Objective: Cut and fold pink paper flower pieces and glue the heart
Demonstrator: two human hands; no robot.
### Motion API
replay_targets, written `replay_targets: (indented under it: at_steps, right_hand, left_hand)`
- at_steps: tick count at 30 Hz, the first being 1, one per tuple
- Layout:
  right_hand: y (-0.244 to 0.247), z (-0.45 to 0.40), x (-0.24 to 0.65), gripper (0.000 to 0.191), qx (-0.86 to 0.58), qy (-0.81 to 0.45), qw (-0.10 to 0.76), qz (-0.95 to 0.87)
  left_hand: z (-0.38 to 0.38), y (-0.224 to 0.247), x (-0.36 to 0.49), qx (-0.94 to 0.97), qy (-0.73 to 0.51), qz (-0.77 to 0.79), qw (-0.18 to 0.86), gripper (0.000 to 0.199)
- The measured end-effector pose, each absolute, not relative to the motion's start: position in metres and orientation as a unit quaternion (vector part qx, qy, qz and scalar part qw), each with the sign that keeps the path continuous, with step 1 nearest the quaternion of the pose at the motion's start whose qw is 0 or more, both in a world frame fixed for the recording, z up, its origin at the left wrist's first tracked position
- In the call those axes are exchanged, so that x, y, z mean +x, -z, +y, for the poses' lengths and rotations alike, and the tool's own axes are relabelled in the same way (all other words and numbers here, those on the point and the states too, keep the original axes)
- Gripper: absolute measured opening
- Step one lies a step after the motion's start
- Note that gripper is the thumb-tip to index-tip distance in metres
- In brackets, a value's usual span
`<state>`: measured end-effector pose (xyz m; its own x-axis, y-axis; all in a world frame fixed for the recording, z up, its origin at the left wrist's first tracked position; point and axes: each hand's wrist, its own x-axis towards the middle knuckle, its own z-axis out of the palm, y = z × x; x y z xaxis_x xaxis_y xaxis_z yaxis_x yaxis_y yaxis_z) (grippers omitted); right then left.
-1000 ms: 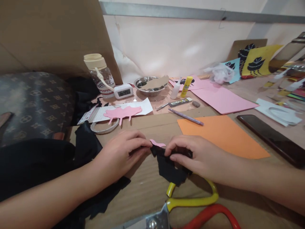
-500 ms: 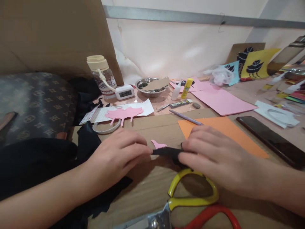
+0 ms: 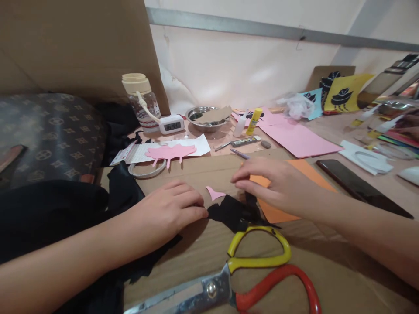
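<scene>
A black scrap of fabric [image 3: 232, 212] lies on the cardboard, its left edge pinched by my left hand [image 3: 178, 205]. Over the orange sheet [image 3: 310, 174], my right hand [image 3: 268, 181] hovers to the right of the scrap, thumb and fingers apart, holding nothing. Just behind the scrap is a small pink piece [image 3: 215, 193]. Large scissors with yellow and red handles [image 3: 211, 288] rest in front of both hands. A pink cutout with thin legs [image 3: 170, 152] sits on white paper farther back.
Black cloth [image 3: 49, 218] covers the left side. Along the back stand a bottle [image 3: 144, 104], a digital clock [image 3: 171, 124], a metal bowl [image 3: 207, 126] and a yellow glue stick [image 3: 254, 121]. A phone [image 3: 360, 187] and pink paper [image 3: 301, 137] are to the right.
My right hand has let go of the black scrap and moved up, away from it. The scrap now lies flatter, and my left hand stays at its edge.
</scene>
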<state>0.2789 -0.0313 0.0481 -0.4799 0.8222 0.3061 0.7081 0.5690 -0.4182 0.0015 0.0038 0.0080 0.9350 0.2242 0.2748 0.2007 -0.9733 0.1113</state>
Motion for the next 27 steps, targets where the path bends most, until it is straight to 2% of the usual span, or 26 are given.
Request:
replay_targets:
  at_steps: [2,6,9,13,17,22,27]
  right_hand:
    - [-0.048,-0.021,0.269,0.015,-0.477,-0.125,0.224,-0.841]
    - [-0.039,-0.007,0.250,0.022,-0.483,-0.161,0.133,-0.850]
    - [-0.028,-0.005,0.243,0.024,-0.468,-0.185,0.114,-0.857]
    - [-0.018,0.000,0.240,0.010,-0.479,-0.267,0.138,-0.825]
    - [-0.020,0.005,0.239,0.009,-0.501,-0.309,0.156,-0.793]
    - [-0.036,-0.007,0.241,0.009,-0.543,-0.323,0.226,-0.741]
    - [-0.036,-0.030,0.247,0.011,-0.506,-0.529,0.299,-0.612]
  left_hand:
    - [0.004,-0.008,0.002,0.984,-0.141,0.105,0.033,0.030]
    - [0.004,-0.006,0.002,0.985,-0.137,0.104,0.016,0.029]
    - [0.005,-0.005,0.002,0.986,-0.135,0.100,0.013,0.027]
    - [0.006,-0.004,0.001,0.987,-0.128,0.097,0.023,0.028]
    - [0.006,-0.004,0.002,0.987,-0.125,0.102,0.019,0.028]
    - [0.005,-0.005,0.003,0.988,-0.118,0.101,0.017,0.028]
    - [0.001,-0.011,0.004,0.975,-0.157,0.139,0.070,0.022]
